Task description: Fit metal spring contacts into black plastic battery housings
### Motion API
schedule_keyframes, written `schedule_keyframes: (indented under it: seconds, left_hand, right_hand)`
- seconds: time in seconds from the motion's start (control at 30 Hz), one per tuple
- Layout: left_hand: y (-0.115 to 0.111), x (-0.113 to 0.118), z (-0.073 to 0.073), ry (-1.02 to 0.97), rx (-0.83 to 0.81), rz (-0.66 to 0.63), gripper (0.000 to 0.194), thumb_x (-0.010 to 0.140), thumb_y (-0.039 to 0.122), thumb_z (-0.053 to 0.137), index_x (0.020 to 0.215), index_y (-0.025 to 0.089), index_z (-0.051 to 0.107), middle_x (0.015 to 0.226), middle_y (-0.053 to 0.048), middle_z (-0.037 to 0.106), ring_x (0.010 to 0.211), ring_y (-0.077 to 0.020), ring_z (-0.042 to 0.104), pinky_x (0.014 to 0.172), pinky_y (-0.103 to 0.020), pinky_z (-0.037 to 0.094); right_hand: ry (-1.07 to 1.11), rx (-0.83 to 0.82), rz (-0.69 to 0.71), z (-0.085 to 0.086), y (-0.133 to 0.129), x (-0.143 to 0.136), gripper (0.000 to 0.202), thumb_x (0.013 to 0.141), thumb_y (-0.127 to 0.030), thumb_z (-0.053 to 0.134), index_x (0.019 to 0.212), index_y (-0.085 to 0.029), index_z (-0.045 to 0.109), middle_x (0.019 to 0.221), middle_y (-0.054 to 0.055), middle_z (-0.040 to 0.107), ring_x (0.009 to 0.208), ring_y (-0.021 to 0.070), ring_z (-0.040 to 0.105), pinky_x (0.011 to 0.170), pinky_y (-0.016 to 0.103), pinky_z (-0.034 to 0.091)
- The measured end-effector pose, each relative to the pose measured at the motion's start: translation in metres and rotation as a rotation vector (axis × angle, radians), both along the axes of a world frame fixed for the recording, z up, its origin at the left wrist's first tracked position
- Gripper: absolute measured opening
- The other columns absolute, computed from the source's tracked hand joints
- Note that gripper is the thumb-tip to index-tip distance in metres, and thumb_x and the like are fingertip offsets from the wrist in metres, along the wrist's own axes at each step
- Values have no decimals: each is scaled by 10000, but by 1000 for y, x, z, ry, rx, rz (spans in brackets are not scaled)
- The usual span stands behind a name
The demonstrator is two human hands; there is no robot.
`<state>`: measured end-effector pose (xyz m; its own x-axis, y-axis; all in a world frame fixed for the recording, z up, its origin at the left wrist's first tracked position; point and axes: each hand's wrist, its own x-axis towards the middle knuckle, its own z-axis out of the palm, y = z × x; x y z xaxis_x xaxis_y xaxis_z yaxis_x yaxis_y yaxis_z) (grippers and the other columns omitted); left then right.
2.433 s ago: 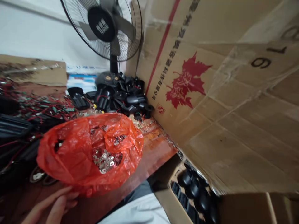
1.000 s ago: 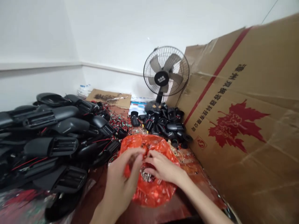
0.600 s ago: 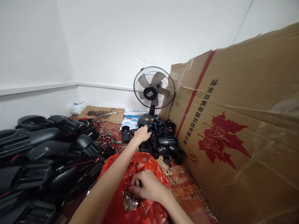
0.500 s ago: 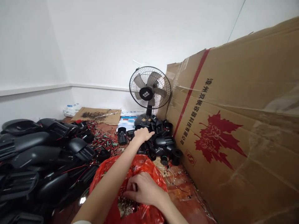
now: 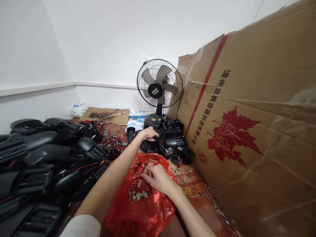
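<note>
My left hand (image 5: 149, 133) reaches forward to a heap of black plastic housings (image 5: 174, 141) below the fan. Its fingers are closed around a dark housing there, mostly hidden by the hand. Over the mouth of a red plastic bag (image 5: 145, 214), my right hand (image 5: 158, 177) is held with thumb and fingertips pinched together; whatever may be between them is too small to make out. Small metal pieces (image 5: 138, 196) lie inside the bag.
A large pile of black housings (image 5: 46, 154) covers the left side. Beyond it lie red wires and small circuit boards (image 5: 111, 140) and a cardboard sheet (image 5: 106, 116). A black fan (image 5: 156, 90) stands at the back; a tall cardboard box (image 5: 237, 108) walls the right.
My view has shifted, showing more of the bag. The left hand's fingers have curled in at the heap. My right hand has lifted from deeper in the bag, uncovering metal pieces.
</note>
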<state>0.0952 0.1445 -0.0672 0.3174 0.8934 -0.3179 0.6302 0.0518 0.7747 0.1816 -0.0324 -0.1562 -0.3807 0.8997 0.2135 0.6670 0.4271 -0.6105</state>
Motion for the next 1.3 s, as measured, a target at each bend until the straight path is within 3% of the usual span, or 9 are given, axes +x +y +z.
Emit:
schedule_keyframes:
  seconds: [0.17,0.3,0.57,0.7,0.8,0.97,1.07,1.2,1.3]
  left_hand:
    - [-14,-4,5,-384,-12,47,287,973,283,668,1220,139,636,1201,-94,666,1005,-204,683,838,-382,618]
    - [-23,-8,14,-636,-25,103,215,884,50,692,1091,85,646,1053,-97,687,910,-156,674,861,-349,622]
    - [-63,-43,60,-929,38,140,142,779,-36,646,862,73,611,834,-72,685,832,-137,648,955,-388,578]
    - [-87,-70,83,-1008,181,38,291,723,-17,578,1004,53,611,865,-29,648,791,-116,656,939,-367,552]
    - [-96,-78,91,-970,321,81,419,720,-34,495,1117,61,586,893,-16,633,866,-125,676,980,-364,525]
    - [-110,-66,86,-1189,348,-89,510,784,-24,418,1287,13,490,1184,-140,698,991,-162,692,1012,-358,492]
    - [-129,-50,76,-1367,249,-163,544,804,48,495,1347,45,444,1371,-255,635,1026,-205,718,997,-351,497]
    - [-148,-31,65,-1446,3,-74,648,743,-50,459,1368,125,448,1479,-244,571,1231,-247,671,1063,-391,477]
    - [-143,-30,61,-1437,-157,43,652,811,-7,537,1408,228,420,1414,-159,643,1173,-237,694,1016,-462,531]
  right_hand:
    - [48,19,27,0,-1,0,166,973,-264,647,845,-184,716,652,-19,631,583,125,523,595,244,297]
    - [92,16,21,-1,1,1,208,999,-298,622,866,-175,723,644,-20,625,565,123,510,593,246,303]
    - [188,76,-28,-5,4,2,252,1010,-339,588,880,-166,717,627,-23,606,557,125,510,625,248,364]
    - [222,101,-53,-7,4,1,262,1014,-355,562,900,-166,703,699,2,647,588,136,535,637,262,382]
    - [230,138,-70,-6,2,0,250,1015,-361,560,925,-174,700,692,-3,634,572,141,539,621,275,395]
    - [220,466,-53,8,-14,-12,149,1010,-276,568,1021,-202,697,895,64,674,887,234,608,858,381,479]
    - [187,567,120,11,-29,-29,158,980,-209,584,1095,-206,693,1124,121,661,1107,288,569,983,471,460]
    - [81,376,419,-2,-46,-56,139,905,-193,604,1000,-192,705,1184,146,673,1182,342,569,1034,528,449]
    - [2,126,546,-9,-52,-72,193,913,-198,608,1077,-181,708,1209,141,693,1203,336,592,1059,504,455]
